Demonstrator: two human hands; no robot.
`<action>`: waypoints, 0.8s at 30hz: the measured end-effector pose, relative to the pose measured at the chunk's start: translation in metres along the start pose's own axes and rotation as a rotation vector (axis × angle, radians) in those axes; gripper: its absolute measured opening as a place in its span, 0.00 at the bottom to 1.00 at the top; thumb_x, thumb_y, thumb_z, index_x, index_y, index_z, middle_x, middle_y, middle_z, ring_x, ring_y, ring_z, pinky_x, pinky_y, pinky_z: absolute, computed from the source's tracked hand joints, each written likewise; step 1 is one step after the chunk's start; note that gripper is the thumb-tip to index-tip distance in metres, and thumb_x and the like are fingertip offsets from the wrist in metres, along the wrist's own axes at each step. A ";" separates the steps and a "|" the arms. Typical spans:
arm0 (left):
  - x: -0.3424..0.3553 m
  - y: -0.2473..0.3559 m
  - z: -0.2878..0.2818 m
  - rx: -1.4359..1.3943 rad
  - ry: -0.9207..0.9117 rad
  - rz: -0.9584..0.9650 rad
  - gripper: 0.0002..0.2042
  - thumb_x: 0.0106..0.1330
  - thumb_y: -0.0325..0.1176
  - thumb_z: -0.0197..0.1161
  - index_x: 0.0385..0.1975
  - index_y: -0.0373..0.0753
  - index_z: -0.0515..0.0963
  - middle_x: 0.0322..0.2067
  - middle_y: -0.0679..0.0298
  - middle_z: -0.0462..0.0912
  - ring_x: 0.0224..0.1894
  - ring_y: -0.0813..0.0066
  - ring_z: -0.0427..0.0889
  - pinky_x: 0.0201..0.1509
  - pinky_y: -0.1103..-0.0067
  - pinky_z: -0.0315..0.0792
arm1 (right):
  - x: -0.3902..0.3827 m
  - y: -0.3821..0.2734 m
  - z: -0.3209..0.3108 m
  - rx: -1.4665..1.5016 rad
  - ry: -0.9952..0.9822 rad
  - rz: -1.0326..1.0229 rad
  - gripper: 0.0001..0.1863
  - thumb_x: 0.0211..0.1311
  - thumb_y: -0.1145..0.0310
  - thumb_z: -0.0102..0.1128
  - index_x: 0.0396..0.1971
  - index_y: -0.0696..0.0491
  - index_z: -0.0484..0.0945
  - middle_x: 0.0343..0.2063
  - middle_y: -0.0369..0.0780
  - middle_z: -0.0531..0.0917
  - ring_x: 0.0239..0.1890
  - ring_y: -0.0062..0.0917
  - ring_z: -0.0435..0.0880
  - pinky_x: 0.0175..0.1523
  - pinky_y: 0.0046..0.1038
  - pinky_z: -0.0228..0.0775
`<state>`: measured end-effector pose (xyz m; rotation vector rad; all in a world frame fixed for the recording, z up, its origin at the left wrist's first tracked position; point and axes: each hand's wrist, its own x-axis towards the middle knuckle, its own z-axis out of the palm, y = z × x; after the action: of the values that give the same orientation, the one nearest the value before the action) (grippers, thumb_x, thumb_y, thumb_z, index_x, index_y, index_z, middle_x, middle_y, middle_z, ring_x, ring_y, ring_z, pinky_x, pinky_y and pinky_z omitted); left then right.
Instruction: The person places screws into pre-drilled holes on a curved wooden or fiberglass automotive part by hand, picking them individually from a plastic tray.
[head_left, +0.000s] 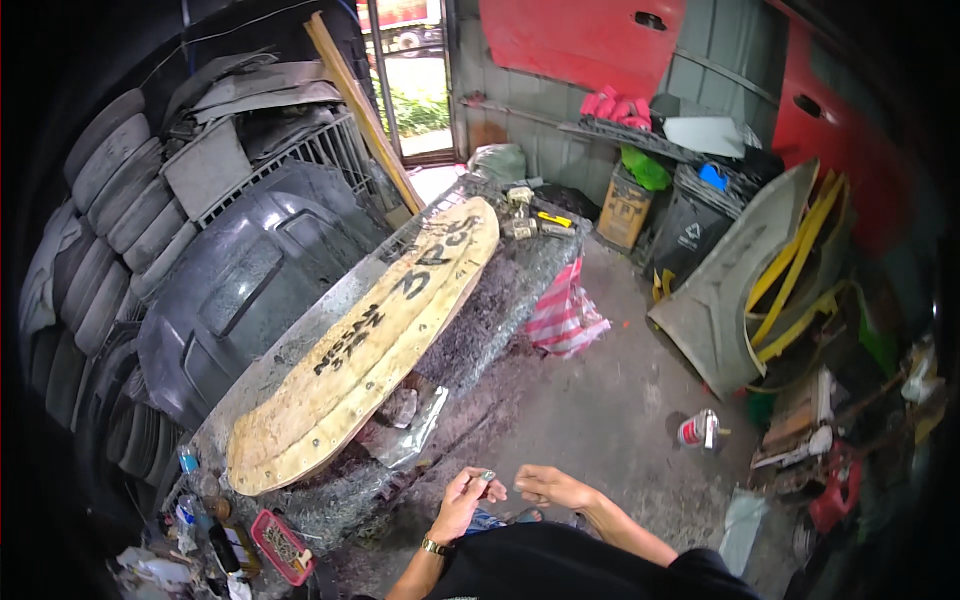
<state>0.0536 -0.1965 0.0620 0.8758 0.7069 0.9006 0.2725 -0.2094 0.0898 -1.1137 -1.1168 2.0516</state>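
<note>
Close to my body, my left hand (458, 505) is curled, with a wristwatch (437, 547) on that arm. A small shiny greenish piece shows at its fingers, too small to name. Just to the right, my right hand (556, 488) is closed, fingertips together and pointing at the left; whatever it may hold is hidden. A gap separates the hands. Ahead of them, a long curved pale wooden form (350, 350) with dark marker writing and fasteners along its edge lies across the workbench (470, 345). A crumpled silvery sheet (425, 430) lies by its near side.
A pink basket (284, 545) of small pieces stands at the lower left. Brushes or rollers (520, 215) and a yellow-handled tool (553, 219) lie at the bench's far end. A tin can (698, 430) stands on the floor at right, near leaning grey panels (740, 290). A striped bag (566, 315) hangs there.
</note>
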 end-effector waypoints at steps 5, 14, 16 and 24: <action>0.080 0.002 0.056 -0.088 -0.021 -0.082 0.10 0.72 0.33 0.48 0.44 0.33 0.69 0.38 0.53 0.80 0.40 0.69 0.81 0.42 0.79 0.73 | -0.028 0.034 -0.087 0.308 0.296 -0.069 0.05 0.66 0.68 0.54 0.32 0.52 0.72 0.21 0.35 0.74 0.18 0.13 0.61 0.22 0.18 0.51; 0.241 -0.028 0.076 -0.163 0.073 -0.036 0.09 0.70 0.33 0.52 0.44 0.37 0.70 0.38 0.57 0.80 0.38 0.73 0.79 0.43 0.80 0.72 | -0.024 0.020 -0.204 0.495 0.536 -0.162 0.02 0.62 0.73 0.57 0.30 0.53 0.74 0.23 0.39 0.78 0.18 0.16 0.66 0.24 0.19 0.56; 0.289 -0.044 0.075 -0.173 0.127 -0.067 0.07 0.69 0.32 0.55 0.41 0.37 0.73 0.35 0.62 0.79 0.35 0.77 0.77 0.40 0.82 0.70 | -0.022 0.004 -0.233 0.455 0.552 -0.130 0.02 0.62 0.73 0.57 0.30 0.52 0.75 0.23 0.39 0.78 0.19 0.17 0.68 0.25 0.19 0.58; 0.437 -0.033 0.051 -0.226 0.422 0.109 0.07 0.66 0.33 0.59 0.38 0.37 0.75 0.31 0.64 0.81 0.31 0.79 0.79 0.35 0.83 0.73 | 0.021 -0.066 -0.345 0.351 0.600 -0.175 0.03 0.63 0.77 0.53 0.35 0.54 0.73 0.25 0.40 0.78 0.23 0.18 0.70 0.29 0.21 0.62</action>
<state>0.3036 0.1596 -0.0107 0.5293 0.9041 1.2561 0.5623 -0.0193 0.0306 -1.2717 -0.5114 1.5398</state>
